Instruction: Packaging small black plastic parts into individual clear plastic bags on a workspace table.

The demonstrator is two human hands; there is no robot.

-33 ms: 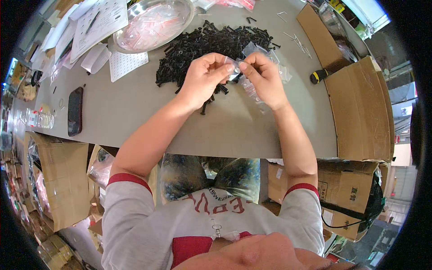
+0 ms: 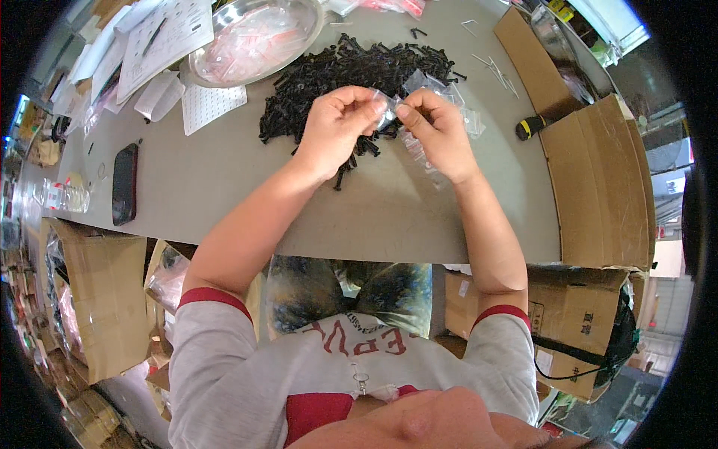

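A small clear plastic bag (image 2: 387, 112) is stretched between my two hands. My left hand (image 2: 340, 129) pinches one side of it, thumb against curled fingers. At the other side, my right hand (image 2: 437, 129) grips the bag between thumb and forefinger. What the bag contains is too small to make out. Just beyond and beneath the hands spreads a heap of black screws (image 2: 336, 71). More small clear bags (image 2: 416, 146) lie partly under my right hand.
At the far left, a metal bowl (image 2: 320, 30) holds clear bags with red edges. Papers (image 2: 168, 37) lie beside it, and a phone (image 2: 125, 185) rests on the left. Hex keys (image 2: 496, 77), a yellow-black tool handle (image 2: 529, 127) and a cardboard box (image 2: 598, 187) are at right.
The small bag has shifted slightly between my fingertips. Both hands stay in nearly the same place.
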